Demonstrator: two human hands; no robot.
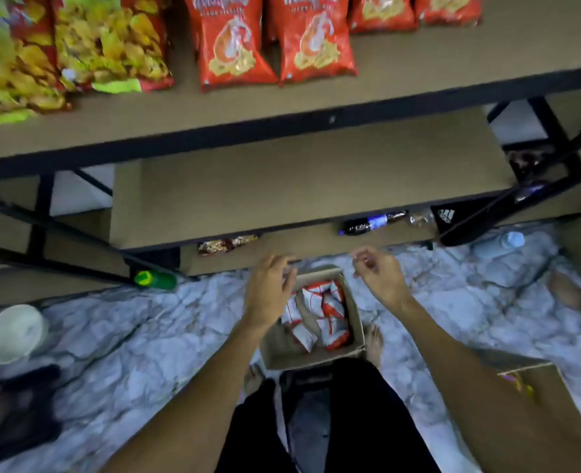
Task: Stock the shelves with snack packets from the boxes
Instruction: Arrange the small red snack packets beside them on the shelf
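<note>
head: left hand (269, 292), right hand (382, 282), one box (311, 360) holding packets (333, 310).

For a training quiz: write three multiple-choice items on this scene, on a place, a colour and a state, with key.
1. Where does the cardboard box stand? A on a chair; B on the floor; C on a trolley.
2. What colour are the packets in the box? A blue; B black; C red and white.
3. What do the left hand and right hand hold? A nothing; B a packet each; C a bottle.
Key: 1 B, it sits on the marbled floor; 2 C, red and white wrappers show inside; 3 A, both hang empty above the box.
</note>
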